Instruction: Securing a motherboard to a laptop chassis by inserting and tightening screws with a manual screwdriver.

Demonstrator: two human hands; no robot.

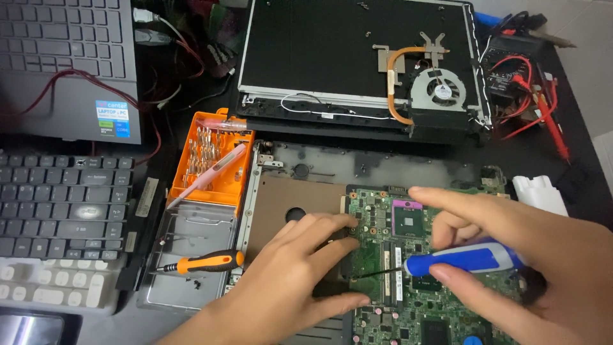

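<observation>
Laptop base (pixel 306 191): lying opened on the surface, under both hands.
Circuit board (pixel 408 281): sitting in the base, beneath both hands.
Left hand (pixel 300 268): lying open, fingers pressing the board's left edge, gripping nothing.
Right hand (pixel 511 255): closing around the blue screwdriver.
Screwdriver (pixel 460 259): pointing leftward, its tip touching the board between the hands.
Orange bit case (pixel 214 163): sitting beyond the left hand.
</observation>
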